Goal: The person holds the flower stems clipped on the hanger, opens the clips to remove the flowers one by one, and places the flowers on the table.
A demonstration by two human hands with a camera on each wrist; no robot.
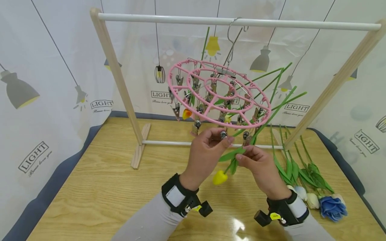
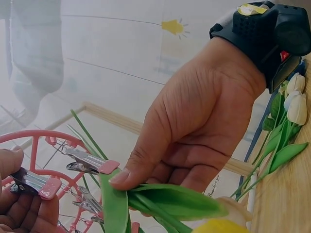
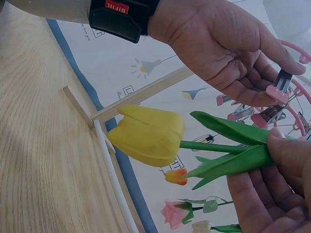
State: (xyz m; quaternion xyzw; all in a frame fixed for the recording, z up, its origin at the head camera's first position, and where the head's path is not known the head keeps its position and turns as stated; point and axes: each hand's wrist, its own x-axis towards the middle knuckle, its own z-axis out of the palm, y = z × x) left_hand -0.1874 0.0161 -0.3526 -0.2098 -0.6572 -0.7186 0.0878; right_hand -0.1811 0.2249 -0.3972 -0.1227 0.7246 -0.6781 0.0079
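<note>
Overhead, the head view is showing a round pink plastic clip hanger hanging by its metal hook from the white rail of a wooden-legged rack standing on the wood-grain table; neither wrist view is showing the hook or rail. Left hand is pinching a pink-tipped metal clip under the hanger's near rim, fingers curled round it. Right hand is gripping the green leaves of a yellow artificial tulip, thumb and fingers closed on them just below that clip. Bloom is hanging head-down below both hands, apart from the table; stem is running up past the grip toward the rim. Right wrist view is giving the bloom close and whole. Head view alone is showing spare flowers, white buds and a blue fabric rose, lying at the table's right.
</note>
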